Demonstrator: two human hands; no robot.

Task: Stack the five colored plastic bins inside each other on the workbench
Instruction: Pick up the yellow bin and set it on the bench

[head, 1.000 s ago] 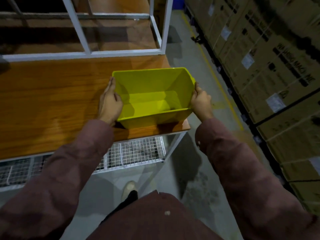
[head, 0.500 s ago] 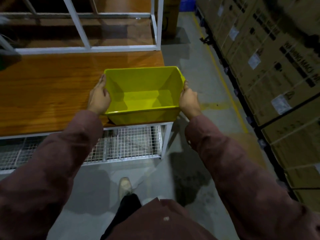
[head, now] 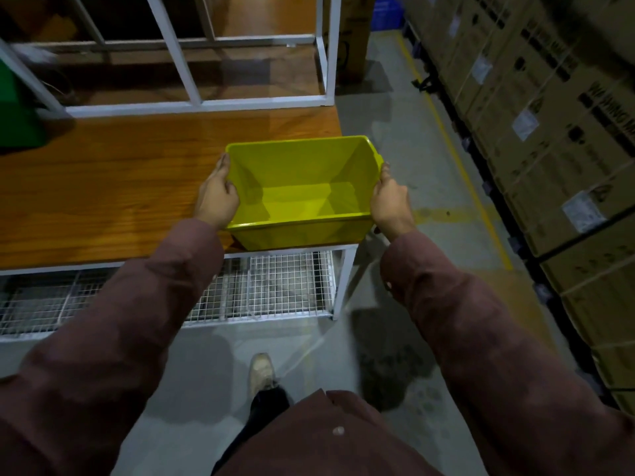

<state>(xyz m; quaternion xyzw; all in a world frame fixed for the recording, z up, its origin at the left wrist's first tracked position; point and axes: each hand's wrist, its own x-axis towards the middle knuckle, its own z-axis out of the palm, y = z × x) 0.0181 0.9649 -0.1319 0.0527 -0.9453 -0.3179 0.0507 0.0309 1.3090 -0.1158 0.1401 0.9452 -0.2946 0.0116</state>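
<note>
Two hands gripped the yellow bin [head: 302,194] between them, one on each short side. Your left hand [head: 216,197] pressed flat against the bin's left wall, fingers reaching up toward the rim, while your right hand [head: 390,201] clasped the right wall in the same way, thumb along the top edge. The bin sat open side up at the near right corner of the wooden workbench [head: 103,187], its front wall reaching past the bench edge toward you; whether its base touched the wood or hung just above it, you could not tell from this view. It was empty inside. A green bin [head: 17,108] stood well apart at the far left of the benchtop, cut off by the frame edge. Below the bench edge ran a wire mesh shelf [head: 268,286], and stacked cardboard boxes [head: 549,132] lined the aisle on your right.
</note>
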